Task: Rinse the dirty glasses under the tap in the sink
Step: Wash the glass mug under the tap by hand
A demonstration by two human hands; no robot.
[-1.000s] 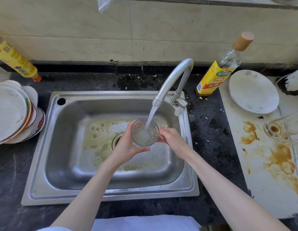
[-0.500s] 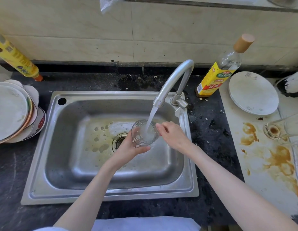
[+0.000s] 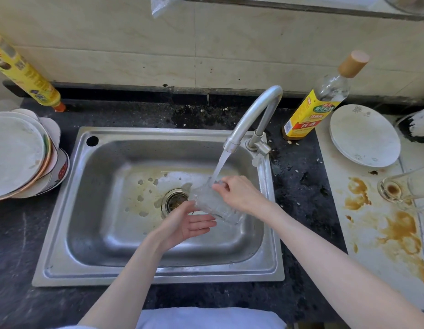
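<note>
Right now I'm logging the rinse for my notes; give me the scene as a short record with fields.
tap: spout running, stream falling onto the glass
glass: clear glass tilted on its side over the sink
right hand: right hand grips the glass at its upper end, under the stream
left hand: left hand open, palm up, below the glass
waiting: another dirty glass lies on the stained board, at right
</note>
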